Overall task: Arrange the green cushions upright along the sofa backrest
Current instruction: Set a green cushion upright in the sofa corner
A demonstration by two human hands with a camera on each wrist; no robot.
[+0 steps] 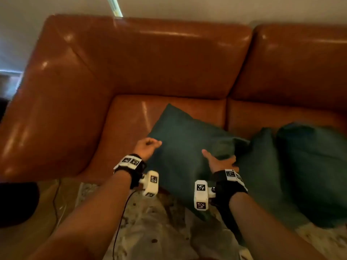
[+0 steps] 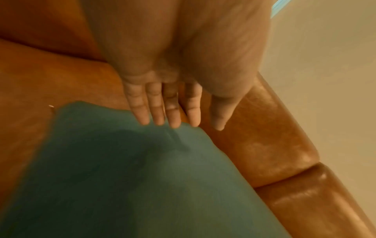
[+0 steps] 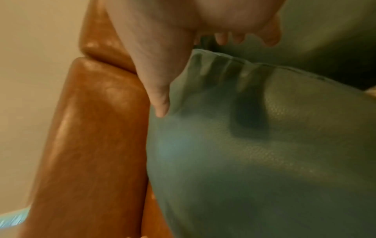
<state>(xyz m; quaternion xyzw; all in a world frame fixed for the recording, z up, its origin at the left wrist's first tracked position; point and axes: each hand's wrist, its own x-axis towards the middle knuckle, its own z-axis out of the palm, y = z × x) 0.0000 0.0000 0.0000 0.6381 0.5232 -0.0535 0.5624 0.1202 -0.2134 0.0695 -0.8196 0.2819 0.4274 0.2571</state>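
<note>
A green cushion (image 1: pixel 184 147) lies tilted on the brown leather sofa seat (image 1: pixel 129 121), its lower corner hanging over the front edge. My right hand (image 1: pixel 219 160) grips its right edge, thumb on the front face and fingers curled behind the bunched fabric (image 3: pixel 223 72). My left hand (image 1: pixel 148 145) is at the cushion's left edge; in the left wrist view its straight fingers (image 2: pixel 154 112) touch the cushion (image 2: pixel 142 177) rim. Two more green cushions (image 1: pixel 262 166) (image 1: pixel 315 166) lean together on the seat to the right. The backrest (image 1: pixel 159 62) is bare.
The sofa turns a corner at the left, with a wide leather side section (image 1: pixel 47 109). A patterned rug (image 1: pixel 159 231) and a thin black cable (image 1: pixel 120 222) lie on the floor below my arms. A dark round object (image 1: pixel 16 203) sits at the left edge.
</note>
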